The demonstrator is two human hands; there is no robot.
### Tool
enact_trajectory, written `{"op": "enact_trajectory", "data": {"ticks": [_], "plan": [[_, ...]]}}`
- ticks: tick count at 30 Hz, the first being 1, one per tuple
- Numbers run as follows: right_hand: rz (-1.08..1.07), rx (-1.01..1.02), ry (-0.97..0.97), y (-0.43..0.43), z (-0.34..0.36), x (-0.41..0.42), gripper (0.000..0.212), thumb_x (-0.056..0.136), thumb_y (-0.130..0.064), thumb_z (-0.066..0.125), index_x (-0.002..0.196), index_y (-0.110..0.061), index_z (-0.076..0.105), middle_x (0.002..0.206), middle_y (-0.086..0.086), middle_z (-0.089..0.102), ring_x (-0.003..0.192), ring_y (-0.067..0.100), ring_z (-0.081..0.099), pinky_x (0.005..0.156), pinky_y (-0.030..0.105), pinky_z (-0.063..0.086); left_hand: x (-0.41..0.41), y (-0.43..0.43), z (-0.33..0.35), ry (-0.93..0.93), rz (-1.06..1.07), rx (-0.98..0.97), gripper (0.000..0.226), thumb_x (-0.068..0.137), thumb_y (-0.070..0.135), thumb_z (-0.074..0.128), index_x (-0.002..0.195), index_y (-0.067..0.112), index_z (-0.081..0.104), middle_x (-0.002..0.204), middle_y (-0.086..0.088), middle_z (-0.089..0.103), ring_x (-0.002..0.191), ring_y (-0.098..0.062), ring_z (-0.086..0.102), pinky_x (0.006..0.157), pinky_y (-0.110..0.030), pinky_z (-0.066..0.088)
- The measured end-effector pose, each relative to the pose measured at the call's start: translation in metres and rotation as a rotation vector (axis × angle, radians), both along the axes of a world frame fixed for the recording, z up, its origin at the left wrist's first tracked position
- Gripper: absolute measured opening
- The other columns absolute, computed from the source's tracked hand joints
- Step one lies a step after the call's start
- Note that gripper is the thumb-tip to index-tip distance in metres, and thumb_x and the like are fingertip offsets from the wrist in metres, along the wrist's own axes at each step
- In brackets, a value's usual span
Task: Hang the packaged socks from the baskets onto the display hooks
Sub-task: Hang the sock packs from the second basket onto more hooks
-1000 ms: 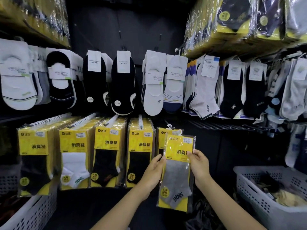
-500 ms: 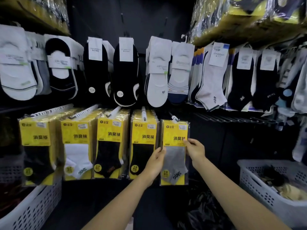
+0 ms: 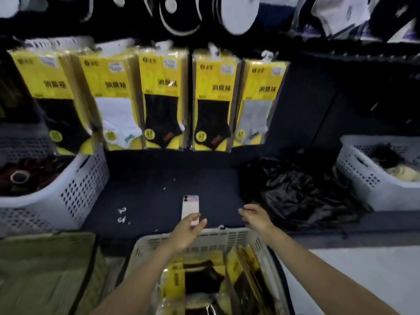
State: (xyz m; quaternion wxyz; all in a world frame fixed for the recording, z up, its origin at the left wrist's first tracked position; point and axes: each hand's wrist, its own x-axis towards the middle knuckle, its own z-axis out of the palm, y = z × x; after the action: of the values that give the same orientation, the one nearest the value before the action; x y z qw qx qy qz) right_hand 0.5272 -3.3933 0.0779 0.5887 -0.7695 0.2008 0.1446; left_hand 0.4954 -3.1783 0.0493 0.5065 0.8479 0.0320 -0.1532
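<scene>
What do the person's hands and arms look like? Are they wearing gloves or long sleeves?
No gloves, no sleeves in view. The left hand and the right hand are bare, and so are both forearms down to the picture's bottom edge. No watch or bracelet shows. The picture is blurry, so a thin ring could be missed.

The upper row of socks is cut off by the top edge and smeared. The hooks show only blurred tips above the packs — their price stickers unreadable. The left hand covers the near end of the phone; the front basket runs off the bottom.
</scene>
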Motion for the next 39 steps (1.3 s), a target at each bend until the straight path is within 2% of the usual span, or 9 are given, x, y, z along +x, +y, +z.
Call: {"op": "enact_trajectory", "data": {"ticks": [5, 8, 14, 19, 22, 25, 31, 35, 39], "plan": [[0.142, -0.131, 0.288, 0.015, -0.113, -0.075, 0.034, 0.092, -0.011, 0.06, 0.122, 0.004, 0.055, 0.122, 0.02, 0.059, 0.111, 0.031, 0.056, 0.088, 0.034, 0.044, -0.077, 0.049, -0.116, 0.273, 0.148, 0.128, 0.042, 0.095, 0.031, 0.053, 0.129, 0.007, 0.051, 0.127, -0.011, 0.055, 0.115, -0.024, 0.054, 0.097, -0.032, 0.043], [0.18, -0.094, 0.511, 0.009, -0.161, -0.111, 0.008, 0.092, -0.014, 0.06, 0.091, -0.007, 0.062, 0.108, 0.018, 0.061, 0.095, 0.024, 0.054, 0.076, 0.028, 0.039, -0.109, 0.065, -0.154, 0.478, 0.186, 0.135, 0.046, 0.095, 0.031, 0.053, 0.133, 0.006, 0.045, 0.138, -0.017, 0.048, 0.117, -0.029, 0.053, 0.093, -0.038, 0.044], [0.303, -0.059, 0.569, 0.017, -0.209, -0.119, 0.044, 0.091, -0.014, 0.061, 0.133, -0.005, 0.05, 0.13, 0.016, 0.058, 0.114, 0.025, 0.057, 0.09, 0.03, 0.045, -0.135, 0.066, -0.184, 0.627, 0.157, 0.208, 0.051, 0.098, 0.038, 0.044, 0.14, 0.011, 0.035, 0.146, -0.012, 0.038, 0.129, -0.026, 0.042, 0.104, -0.037, 0.036], [0.27, -0.026, 0.661, 0.025, -0.225, -0.125, 0.06, 0.089, -0.013, 0.064, 0.142, -0.003, 0.038, 0.138, 0.015, 0.051, 0.123, 0.027, 0.051, 0.096, 0.029, 0.044, -0.14, 0.059, -0.195, 0.722, 0.151, 0.143, 0.05, 0.1, 0.041, 0.037, 0.138, 0.009, 0.038, 0.142, -0.013, 0.04, 0.127, -0.025, 0.042, 0.097, -0.032, 0.036], [0.237, -0.022, 0.649, 0.028, -0.233, -0.129, 0.071, 0.088, -0.011, 0.065, 0.146, -0.006, 0.026, 0.14, 0.015, 0.046, 0.126, 0.028, 0.049, 0.09, 0.026, 0.042, -0.14, 0.056, -0.202, 0.708, 0.228, 0.154, 0.05, 0.099, 0.032, 0.044, 0.135, -0.002, 0.04, 0.137, -0.024, 0.044, 0.124, -0.033, 0.046, 0.099, -0.038, 0.04], [0.219, -0.022, 0.629, 0.028, -0.236, -0.128, 0.058, 0.088, -0.01, 0.066, 0.139, -0.004, 0.04, 0.135, 0.015, 0.052, 0.122, 0.028, 0.052, 0.085, 0.025, 0.043, -0.138, 0.054, -0.203, 0.705, 0.245, 0.15, 0.048, 0.096, 0.029, 0.051, 0.128, -0.006, 0.044, 0.128, -0.029, 0.049, 0.115, -0.037, 0.051, 0.091, -0.04, 0.045], [0.213, 0.097, 0.624, 0.025, -0.221, -0.129, 0.059, 0.08, -0.028, 0.075, 0.131, -0.012, 0.05, 0.142, 0.01, 0.048, 0.12, 0.023, 0.053, 0.094, 0.029, 0.044, -0.136, 0.054, -0.191, 0.782, 0.309, 0.061, 0.073, 0.093, 0.052, 0.044, 0.149, 0.01, 0.022, 0.155, -0.013, 0.024, 0.14, -0.03, 0.028, 0.111, -0.043, 0.027], [0.203, 0.132, 0.557, 0.032, -0.197, -0.128, 0.11, 0.066, -0.048, 0.08, 0.151, -0.013, 0.02, 0.154, 0.013, 0.028, 0.139, 0.03, 0.033, 0.111, 0.041, 0.031, -0.125, 0.052, -0.171, 0.819, 0.359, 0.041, 0.08, 0.089, 0.064, 0.038, 0.15, 0.017, 0.018, 0.157, -0.011, 0.018, 0.142, -0.031, 0.023, 0.111, -0.046, 0.024], [0.121, 0.115, 0.437, 0.029, -0.147, -0.111, 0.112, 0.062, -0.05, 0.082, 0.149, -0.01, 0.024, 0.153, 0.011, 0.031, 0.138, 0.031, 0.033, 0.111, 0.046, 0.029, -0.109, 0.042, -0.136, 0.663, 0.427, -0.023, 0.081, 0.087, 0.059, 0.051, 0.149, 0.017, 0.021, 0.154, -0.012, 0.026, 0.138, -0.033, 0.03, 0.11, -0.046, 0.029]]}}
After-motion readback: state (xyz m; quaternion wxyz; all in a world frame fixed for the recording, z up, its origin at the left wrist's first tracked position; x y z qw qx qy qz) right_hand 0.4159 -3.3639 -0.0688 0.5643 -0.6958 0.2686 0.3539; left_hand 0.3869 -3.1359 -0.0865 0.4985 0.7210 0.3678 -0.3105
